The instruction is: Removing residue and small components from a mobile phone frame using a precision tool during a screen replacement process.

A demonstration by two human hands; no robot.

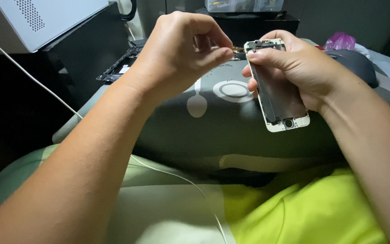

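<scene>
Your right hand grips a white phone screen panel, its bare metal back facing you, thumb laid across the top end and fingers wrapped behind. Your left hand is closed in a pinch, thumb and forefinger tips pressed together just beside the panel's top edge; whether something tiny sits between them is too small to tell. The panel is held in the air above a grey cushion with pale round and spoon-shaped markings, over its far half.

As far as it shows, the panel is already off the phone body and stripped to its back plate, so the work left appears to be at the small parts along its top end.

Beyond the cushion's far left corner lies a dark, opened device frame. A white cable runs from the upper left down over the green fabric in your lap. At the far right sits a pink bag.
</scene>
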